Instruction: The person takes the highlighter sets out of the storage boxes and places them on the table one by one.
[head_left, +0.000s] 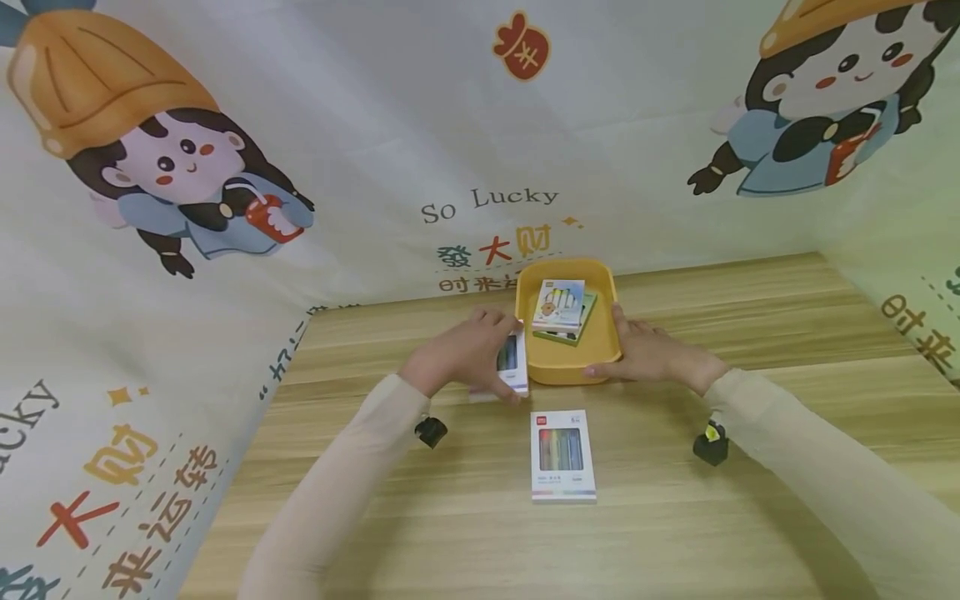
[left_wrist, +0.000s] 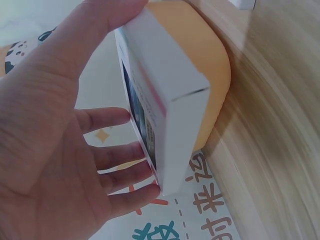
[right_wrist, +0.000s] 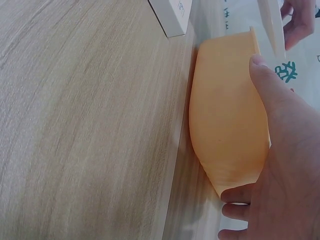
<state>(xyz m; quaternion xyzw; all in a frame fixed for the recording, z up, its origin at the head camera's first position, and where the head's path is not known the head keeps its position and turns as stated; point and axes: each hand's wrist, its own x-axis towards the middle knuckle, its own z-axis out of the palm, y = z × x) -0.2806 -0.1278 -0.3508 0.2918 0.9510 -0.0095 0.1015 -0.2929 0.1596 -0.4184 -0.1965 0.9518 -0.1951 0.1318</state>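
My left hand (head_left: pixel 468 350) grips a white crayon box (head_left: pixel 513 367) by its edges, tilted up beside the left wall of a yellow plastic basket (head_left: pixel 573 369). In the left wrist view, the thumb sits on one edge of the crayon box (left_wrist: pixel 170 65) and the fingertips on the opposite edge. My right hand (head_left: pixel 652 348) holds the basket's right side. The right wrist view has its thumb at the rim of the basket (right_wrist: pixel 227 105) and its fingers by the far end. Inside the basket, a small white box (head_left: pixel 558 305) lies over a green one (head_left: pixel 587 315).
A second white crayon box (head_left: pixel 563 458) lies flat on the wooden table (head_left: pixel 660 517), in front of the basket. Behind the basket rises a printed cloth backdrop (head_left: pixel 390 125). A pale edge shows on the table under my left hand; its source is hidden.
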